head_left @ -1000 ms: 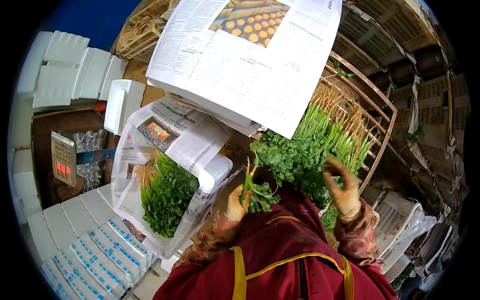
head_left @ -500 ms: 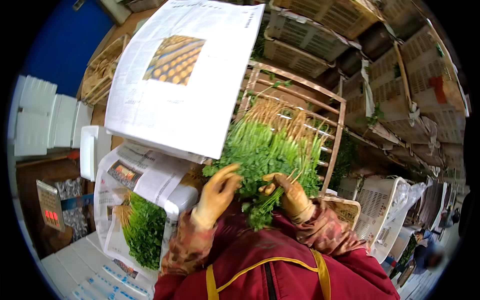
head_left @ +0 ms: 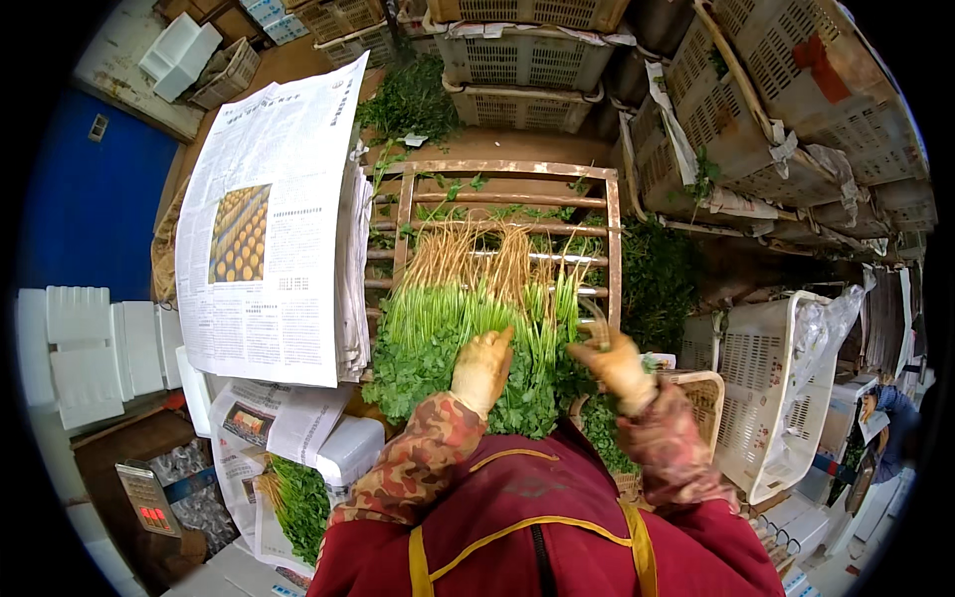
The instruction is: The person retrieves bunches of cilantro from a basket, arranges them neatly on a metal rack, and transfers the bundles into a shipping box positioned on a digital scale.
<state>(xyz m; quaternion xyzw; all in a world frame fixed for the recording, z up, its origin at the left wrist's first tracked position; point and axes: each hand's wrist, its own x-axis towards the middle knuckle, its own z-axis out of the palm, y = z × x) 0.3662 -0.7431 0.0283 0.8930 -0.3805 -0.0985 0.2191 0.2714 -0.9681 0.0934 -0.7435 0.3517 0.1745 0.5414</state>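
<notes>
From where I stand, the leafy greens (head_left: 413, 333) lie on the slatted rack (head_left: 614, 259), long axis near to far, roots (head_left: 448, 257) farthest. The left hand (head_left: 484, 368) rests over their middle; the right hand (head_left: 615, 368), blurred, curls at their right edge; whether either grips anything, I can't tell

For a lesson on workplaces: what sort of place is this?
Probably a vegetable packing area: leafy greens with roots lie on a barred rack, crates are stacked beyond, and an apparent digital scale is at left.
</notes>
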